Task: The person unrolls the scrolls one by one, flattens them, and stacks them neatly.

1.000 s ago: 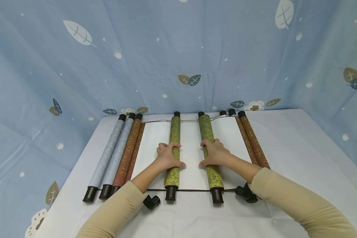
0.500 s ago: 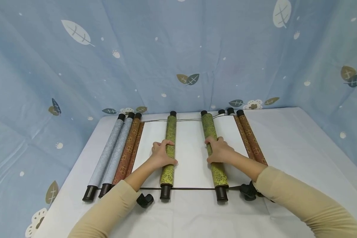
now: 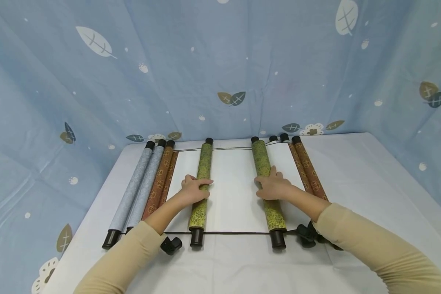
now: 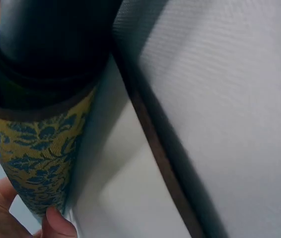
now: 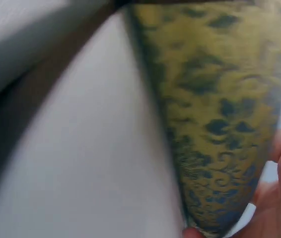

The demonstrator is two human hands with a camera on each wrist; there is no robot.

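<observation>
A hand scroll lies partly unrolled between two green-and-yellow patterned rollers with dark end knobs. White paper point(image 3: 235, 192) is spread between the rollers. My left hand point(image 3: 194, 191) grips the left roller point(image 3: 197, 214), its thumb and fingers to either side. In the left wrist view the patterned roller point(image 4: 38, 153) stands close, its thumb near the lower end. The right roller point(image 3: 273, 214) is held in my right hand point(image 3: 273, 187). Up close in the right wrist view, this roller point(image 5: 215, 99) has fingers at its right and a thumb tip below.
At left lie pale blue rolls point(image 3: 132, 188) and a brown roll point(image 3: 158, 190) with dark knobs. Another brown roll point(image 3: 310, 169) lies at right, partly behind the right arm. Black cylindrical pieces sit near the wrists, one black piece point(image 3: 171, 246) at left. A blue curtain point(image 3: 220, 61) hangs behind the white table point(image 3: 235, 269).
The two rollers have moved apart, the left one leftward and the right one rightward, with both hands following. More white paper shows between them.
</observation>
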